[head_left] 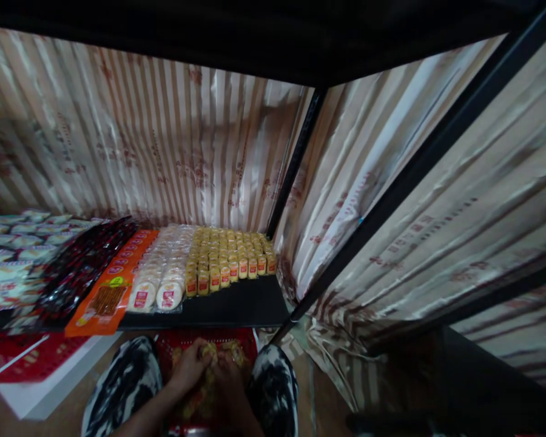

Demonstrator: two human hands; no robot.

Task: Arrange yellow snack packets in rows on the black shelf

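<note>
Reaching down between the knees at bottom centre of the frame, both hands work inside a red box (pixel 207 346) filled with small yellow packs (pixel 209 388). The left hand (pixel 190 367) sits a little higher and to the left, its fingers curled down onto the packs near the box's far edge. The right hand (pixel 230 379) lies just beside it, touching or nearly touching, also curled into the heap. Both look closed on packs, though the dim, blurred picture does not show how many each one holds.

The box sits low, directly below the front lip of the black shelf (pixel 236 306). Up the frame from the hands, the yellow rows (pixel 230 255) already stand upright on that shelf, running from the lip back toward the striped curtain (pixel 164 139). A bare strip of shelf lies between those rows and the lip, straight above the hands and slightly right. White round packs (pixel 161 276) lie left of the yellow rows, then an orange packet (pixel 107 300). Neither hand is clearly nearer the rows.
</note>
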